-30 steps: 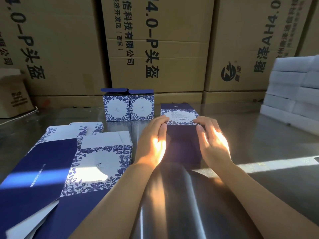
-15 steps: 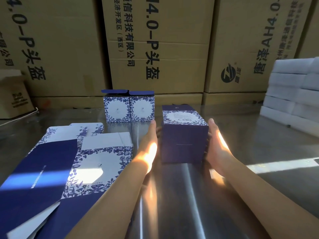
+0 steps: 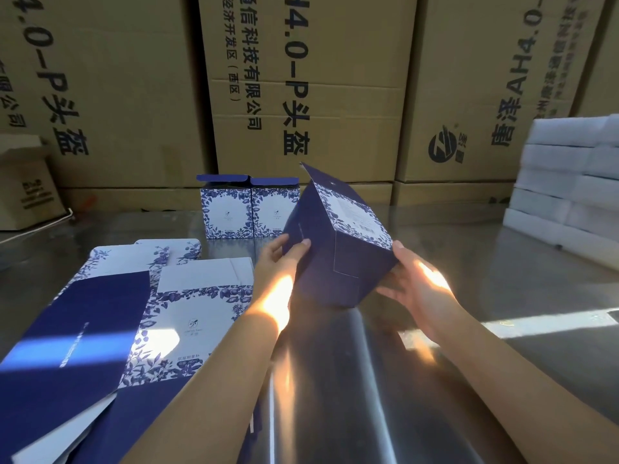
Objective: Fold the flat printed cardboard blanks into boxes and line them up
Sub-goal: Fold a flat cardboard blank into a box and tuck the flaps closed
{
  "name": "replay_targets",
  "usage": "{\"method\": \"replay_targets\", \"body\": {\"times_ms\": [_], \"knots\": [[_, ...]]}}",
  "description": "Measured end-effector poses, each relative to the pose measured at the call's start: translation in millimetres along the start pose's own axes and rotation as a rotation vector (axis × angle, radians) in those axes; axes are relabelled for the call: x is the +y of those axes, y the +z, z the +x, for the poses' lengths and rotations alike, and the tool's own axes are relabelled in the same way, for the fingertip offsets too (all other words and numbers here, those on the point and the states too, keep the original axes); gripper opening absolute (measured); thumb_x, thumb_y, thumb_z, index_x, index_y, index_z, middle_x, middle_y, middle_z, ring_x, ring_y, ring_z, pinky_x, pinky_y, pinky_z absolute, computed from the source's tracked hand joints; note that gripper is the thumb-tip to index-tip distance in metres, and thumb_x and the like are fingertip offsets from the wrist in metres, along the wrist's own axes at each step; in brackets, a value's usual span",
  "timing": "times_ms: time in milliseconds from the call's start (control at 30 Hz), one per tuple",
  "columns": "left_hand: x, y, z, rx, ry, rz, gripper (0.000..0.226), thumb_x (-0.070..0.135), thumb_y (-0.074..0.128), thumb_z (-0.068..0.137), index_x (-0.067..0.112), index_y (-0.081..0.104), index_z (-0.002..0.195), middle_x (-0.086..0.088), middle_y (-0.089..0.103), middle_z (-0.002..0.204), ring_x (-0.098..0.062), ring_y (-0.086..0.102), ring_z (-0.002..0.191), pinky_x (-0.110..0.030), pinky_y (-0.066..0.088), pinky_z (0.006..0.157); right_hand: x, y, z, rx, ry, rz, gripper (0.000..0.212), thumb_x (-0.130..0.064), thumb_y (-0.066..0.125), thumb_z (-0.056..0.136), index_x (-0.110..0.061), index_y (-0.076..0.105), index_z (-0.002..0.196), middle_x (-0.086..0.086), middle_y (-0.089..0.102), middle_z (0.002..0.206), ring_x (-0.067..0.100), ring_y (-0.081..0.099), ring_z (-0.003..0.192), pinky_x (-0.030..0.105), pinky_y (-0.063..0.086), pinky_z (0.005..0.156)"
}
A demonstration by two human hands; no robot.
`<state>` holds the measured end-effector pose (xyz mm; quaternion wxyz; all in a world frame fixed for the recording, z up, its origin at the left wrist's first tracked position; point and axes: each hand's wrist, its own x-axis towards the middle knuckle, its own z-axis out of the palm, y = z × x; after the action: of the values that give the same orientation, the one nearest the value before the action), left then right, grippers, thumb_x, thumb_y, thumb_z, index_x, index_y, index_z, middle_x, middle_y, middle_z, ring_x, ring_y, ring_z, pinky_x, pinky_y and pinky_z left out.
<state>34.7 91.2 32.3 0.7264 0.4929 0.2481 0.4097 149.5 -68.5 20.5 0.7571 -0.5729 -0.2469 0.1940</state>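
The left hand (image 3: 281,259) and the right hand (image 3: 415,289) each gripped a side of the dark blue box (image 3: 335,249), holding it tilted over the middle of the table (image 3: 469,262). Two folded boxes (image 3: 249,212) stood touching near the far edge. Flat blanks (image 3: 134,313) lay at the near left corner

Flat blanks (image 3: 77,329) cut by left edge; box (image 3: 335,262) label print unreadable; foam stack (image 3: 569,182) cut right.

folded box (image 3: 338,249) raised and tilted, left hand (image 3: 281,259) and right hand (image 3: 415,286) now gripping its sides
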Motion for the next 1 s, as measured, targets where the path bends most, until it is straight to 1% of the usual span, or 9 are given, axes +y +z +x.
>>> {"method": "replay_targets", "body": {"times_ms": [167, 333, 433, 600, 700, 767, 867, 933, 1000], "knots": [[2, -3, -8, -0.099, 0.273, 0.018, 0.055, 0.008, 0.078, 0.073, 0.038, 0.047, 0.106, 0.015, 0.056, 0.118, -0.003, 0.059, 0.108, -0.020, 0.052, 0.084, 0, -4, -2, 0.052, -0.078, -0.089, 0.030, -0.023, 0.060, 0.092, -0.022, 0.063, 0.122, -0.002, 0.070, 0.110, 0.013, 0.067, 0.086, 0.029, 0.052, 0.078], [-1, 3, -20, -0.129, 0.447, 0.247, 0.085, 0.010, 0.084, 0.065, 0.027, 0.036, 0.134, 0.009, 0.042, 0.136, -0.001, 0.043, 0.124, -0.020, 0.043, 0.098, 4, -3, 0, 0.177, -0.075, -0.057, 0.030, -0.011, 0.064, 0.090, -0.013, 0.058, 0.120, 0.006, 0.061, 0.122, 0.020, 0.067, 0.098, 0.027, 0.055, 0.081], [-4, 3, -23, -0.143, 0.496, 0.258, 0.084, 0.012, 0.082, 0.070, 0.033, 0.032, 0.134, 0.010, 0.041, 0.132, -0.002, 0.044, 0.122, -0.018, 0.046, 0.093, 3, -3, 3, 0.210, -0.032, -0.092, 0.011, -0.016, 0.062, 0.091, -0.014, 0.067, 0.101, 0.009, 0.070, 0.108, 0.022, 0.067, 0.100, 0.033, 0.054, 0.090], [-5, 2, -26, -0.154, 0.562, 0.358, 0.073, 0.013, 0.078, 0.075, 0.045, 0.035, 0.125, 0.014, 0.044, 0.127, 0.008, 0.045, 0.113, -0.034, 0.047, 0.098, -2, 0, 3, 0.186, 0.174, -0.100, 0.029, -0.040, 0.056, 0.093, -0.019, 0.066, 0.110, 0.001, 0.071, 0.106, 0.024, 0.068, 0.096, 0.037, 0.054, 0.080], [-6, 2, -28, -0.142, 0.650, 0.437, 0.068, 0.013, 0.076, 0.076, 0.035, 0.041, 0.129, 0.008, 0.043, 0.128, -0.005, 0.047, 0.115, -0.039, 0.046, 0.098, -5, 4, -1, 0.169, 0.212, -0.128, 0.035, -0.049, 0.053, 0.092, -0.021, 0.066, 0.108, 0.001, 0.071, 0.105, 0.025, 0.067, 0.095, 0.038, 0.053, 0.079], [-6, 1, -29, -0.135, 0.728, 0.465, 0.061, 0.016, 0.074, 0.076, 0.031, 0.046, 0.128, 0.009, 0.043, 0.121, -0.008, 0.048, 0.113, -0.030, 0.045, 0.096, -6, 9, -5, 0.150, 0.232, -0.157, 0.038, -0.052, 0.052, 0.092, -0.019, 0.067, 0.106, 0.001, 0.072, 0.102, 0.024, 0.068, 0.090, 0.035, 0.053, 0.074], [-5, 1, -33, -0.127, 0.830, 0.542, 0.046, 0.028, 0.067, 0.072, 0.034, 0.053, 0.116, 0.021, 0.036, 0.117, 0.009, 0.045, 0.100, -0.011, 0.041, 0.087, -7, 14, -6, 0.156, 0.249, -0.215, 0.038, -0.050, 0.047, 0.094, -0.017, 0.065, 0.105, 0.002, 0.070, 0.104, 0.025, 0.067, 0.094, 0.039, 0.054, 0.082], [-4, 1, -34, -0.123, 0.881, 0.600, 0.045, 0.030, 0.066, 0.071, 0.026, 0.058, 0.115, 0.024, 0.033, 0.119, 0.012, 0.044, 0.101, -0.010, 0.041, 0.087, -11, 18, -8, 0.176, 0.231, -0.240, 0.034, -0.048, 0.045, 0.096, -0.020, 0.064, 0.101, -0.002, 0.069, 0.098, 0.021, 0.065, 0.090, 0.032, 0.051, 0.069], [-3, 2, -36, -0.105, 0.972, 0.628, 0.055, 0.028, 0.069, 0.070, 0.017, 0.055, 0.122, 0.022, 0.032, 0.123, -0.004, 0.046, 0.115, -0.025, 0.045, 0.094, -13, 18, -10, 0.222, 0.131, -0.237, 0.025, -0.040, 0.045, 0.098, -0.023, 0.064, 0.101, -0.007, 0.067, 0.092, 0.012, 0.062, 0.081, 0.025, 0.044, 0.058]]}}
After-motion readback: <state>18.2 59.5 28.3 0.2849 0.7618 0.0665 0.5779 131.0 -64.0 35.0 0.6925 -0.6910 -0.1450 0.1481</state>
